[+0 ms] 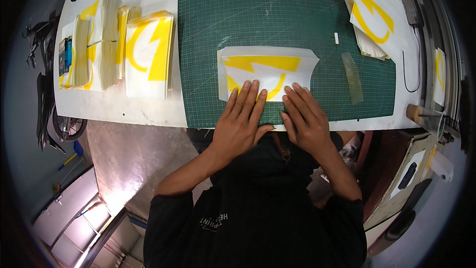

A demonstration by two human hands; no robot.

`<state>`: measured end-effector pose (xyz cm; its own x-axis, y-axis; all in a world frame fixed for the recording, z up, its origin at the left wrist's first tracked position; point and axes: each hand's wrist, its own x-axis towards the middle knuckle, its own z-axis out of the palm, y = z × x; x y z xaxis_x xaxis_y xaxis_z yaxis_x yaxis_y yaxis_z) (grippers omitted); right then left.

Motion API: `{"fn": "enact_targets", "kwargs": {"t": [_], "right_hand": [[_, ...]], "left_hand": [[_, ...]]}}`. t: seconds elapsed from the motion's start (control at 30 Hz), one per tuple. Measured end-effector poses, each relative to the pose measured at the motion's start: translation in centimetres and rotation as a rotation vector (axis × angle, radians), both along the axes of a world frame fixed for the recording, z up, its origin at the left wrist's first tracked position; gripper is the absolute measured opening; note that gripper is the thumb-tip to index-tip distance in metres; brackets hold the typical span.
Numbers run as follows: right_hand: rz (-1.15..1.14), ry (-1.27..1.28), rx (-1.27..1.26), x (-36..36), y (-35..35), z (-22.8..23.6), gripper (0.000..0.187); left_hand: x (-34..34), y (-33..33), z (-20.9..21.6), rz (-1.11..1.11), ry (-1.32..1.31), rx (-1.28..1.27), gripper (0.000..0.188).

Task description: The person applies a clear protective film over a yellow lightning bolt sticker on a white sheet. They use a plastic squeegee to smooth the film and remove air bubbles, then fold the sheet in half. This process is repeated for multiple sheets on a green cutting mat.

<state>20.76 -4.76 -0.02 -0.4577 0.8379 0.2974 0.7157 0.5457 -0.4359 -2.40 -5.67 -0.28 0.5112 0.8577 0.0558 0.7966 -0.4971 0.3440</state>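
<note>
I see the left hand (241,121) and right hand (308,121) flat, fingers slightly spread, gripping nothing, fingertips on the near part of the yellow-and-white sheet (267,69), centred on the green mat (297,20); uneven pressure could crease it.

1. We see a grey floor (126,151), brightly lit at lower left;
2. we find a bluish-grey wall (29,164) leftward;
3. we have a white tabletop (148,111) and brown boxy furniture (384,164) at right.

The sheet (267,73) looks smooth and papery, the cutting mat (282,22) matt and scuffed.
</note>
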Motion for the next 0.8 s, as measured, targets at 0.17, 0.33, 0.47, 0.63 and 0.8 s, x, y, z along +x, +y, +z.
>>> {"fn": "enact_targets", "kwargs": {"t": [0.17, 0.33, 0.47, 0.63, 0.8], "right_hand": [[-0.027, 0.006, 0.008, -0.5, 0.0, 0.1, 0.039], [-0.126, -0.097, 0.030, -2.7, 0.0, 0.0, 0.045], [-0.169, -0.140, 0.013, -3.2, -0.3, -0.8, 0.047], [-0.290, -0.210, 0.035, 1.8, -0.7, 0.0, 0.042], [-0.364, -0.138, 0.017, 2.1, -0.9, 0.1, 0.038]], "left_hand": [[0.5, 0.1, -0.1, 0.069, -0.069, -0.005, 0.076], [1.6, 0.2, -0.1, 0.159, -0.070, 0.039, 0.067], [1.5, -0.1, -0.5, 0.184, -0.055, 0.036, 0.062], [-3.1, -0.2, 0.1, 0.240, 0.144, 0.039, 0.056], [-3.2, -0.1, 0.9, 0.269, 0.129, 0.088, 0.066]]}}
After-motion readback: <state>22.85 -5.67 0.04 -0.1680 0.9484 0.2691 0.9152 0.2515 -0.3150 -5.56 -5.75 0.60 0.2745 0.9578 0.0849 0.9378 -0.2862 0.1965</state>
